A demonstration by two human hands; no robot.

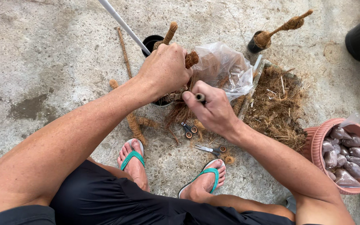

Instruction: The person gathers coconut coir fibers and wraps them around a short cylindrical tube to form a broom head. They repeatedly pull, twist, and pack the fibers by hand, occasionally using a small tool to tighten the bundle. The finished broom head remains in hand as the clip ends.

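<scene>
Left hand [166, 68] clenched over a fibrous coir wad [191, 58] atop a black pot [162, 101] on rough concrete floor [42, 50]. Right hand [213, 109] pinches a small dark tube [200, 97] just beside it. Crinkled clear bag [226, 68] behind. Loose coir heap [278, 104] to the right. Scissors [210, 149] near green sandals. Pink ribbed basket [316, 141] holds smooth filled pouches [346, 160].

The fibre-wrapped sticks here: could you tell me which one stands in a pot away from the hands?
The stick at top right. It leans in its own small black pot, untouched. Another is under the left hand; bare ones lie flat on the concrete.
</scene>
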